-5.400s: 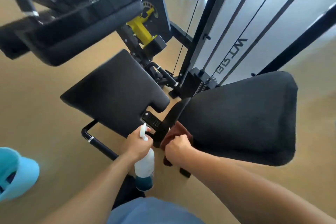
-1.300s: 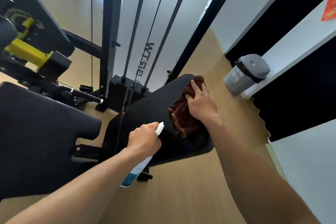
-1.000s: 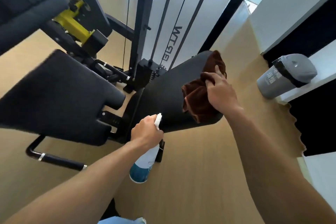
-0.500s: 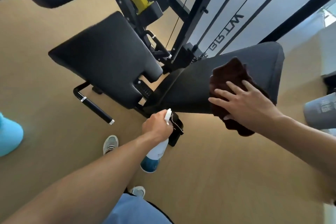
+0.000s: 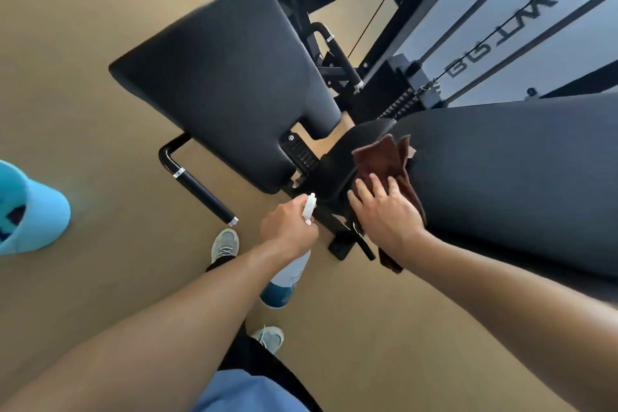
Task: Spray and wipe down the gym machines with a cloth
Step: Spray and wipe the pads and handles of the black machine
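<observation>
My right hand (image 5: 384, 214) presses a dark brown cloth (image 5: 388, 160) flat against the near, narrow end of the long black back pad (image 5: 515, 184), fingers spread over it. Part of the cloth hangs below my wrist. My left hand (image 5: 287, 227) grips a white spray bottle (image 5: 287, 274) with a teal base, nozzle pointing up toward the joint between the two pads. The black seat pad (image 5: 227, 77) lies to the left of the back pad, untouched.
A black handle bar (image 5: 197, 187) juts out below the seat pad toward my shoes (image 5: 225, 244). The machine's frame, cables and weight stack (image 5: 411, 84) stand behind the pads. A light blue bucket (image 5: 30, 211) sits on the tan floor at far left.
My right hand has slid the cloth along the back pad from its far end to its near end by the seat joint. The left hand kept hold of the bottle.
</observation>
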